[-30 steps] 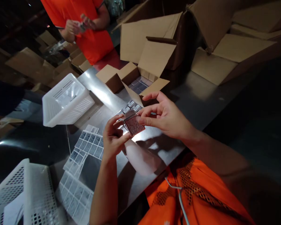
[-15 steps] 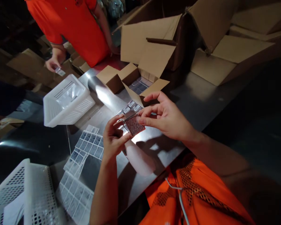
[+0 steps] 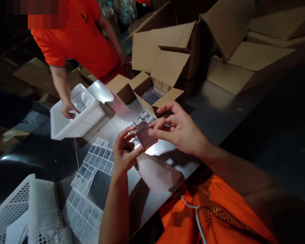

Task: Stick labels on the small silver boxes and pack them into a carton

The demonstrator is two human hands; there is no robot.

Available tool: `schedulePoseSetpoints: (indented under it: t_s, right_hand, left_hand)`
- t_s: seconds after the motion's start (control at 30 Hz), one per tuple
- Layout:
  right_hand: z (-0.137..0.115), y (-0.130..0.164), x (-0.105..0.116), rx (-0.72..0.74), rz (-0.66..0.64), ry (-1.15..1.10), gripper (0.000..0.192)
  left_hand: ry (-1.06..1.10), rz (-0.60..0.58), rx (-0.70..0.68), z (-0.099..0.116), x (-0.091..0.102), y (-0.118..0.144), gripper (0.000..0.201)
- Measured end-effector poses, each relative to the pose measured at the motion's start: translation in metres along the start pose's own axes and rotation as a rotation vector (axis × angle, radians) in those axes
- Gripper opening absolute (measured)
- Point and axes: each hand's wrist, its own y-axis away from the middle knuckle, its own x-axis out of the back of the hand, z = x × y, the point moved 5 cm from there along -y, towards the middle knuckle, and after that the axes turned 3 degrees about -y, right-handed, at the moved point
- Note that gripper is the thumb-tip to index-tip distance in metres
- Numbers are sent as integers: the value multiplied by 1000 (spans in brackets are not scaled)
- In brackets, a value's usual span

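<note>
Both my hands hold a small flat packet (image 3: 145, 137) with a reddish speckled face above the steel table (image 3: 218, 105). My left hand (image 3: 124, 152) grips its left side with thumb and fingers. My right hand (image 3: 180, 130) pinches its right edge with thumb and forefinger, the other fingers spread. Several similar small packets (image 3: 142, 118) lie on the table just beyond. A sheet of label stickers (image 3: 99, 157) lies left of my left hand.
A small open carton (image 3: 165, 96) holding more packets sits behind my hands. A person in an orange shirt reaches a hand (image 3: 68, 110) into a white plastic basket (image 3: 88, 118). Another white basket (image 3: 27, 210) is at bottom left. Large open cardboard boxes (image 3: 244, 64) stand at the back.
The other person has leaned in and put a hand into the white basket. My hands keep holding the packet in nearly the same spot.
</note>
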Motion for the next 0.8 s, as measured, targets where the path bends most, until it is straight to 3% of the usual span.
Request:
schedulePoseSetpoints:
  t_s: [0.17, 0.63, 0.8]
  right_hand:
    - [-1, 0, 0, 14, -9, 15, 50]
    - [-3, 1, -2, 1, -5, 5, 51]
    - [-5, 0, -3, 4, -10, -4, 54]
  left_hand:
    - [41, -22, -59, 3, -2, 0, 54]
    - [19, 27, 33, 1, 2, 2, 59]
    - [69, -24, -54, 3, 1, 1, 56]
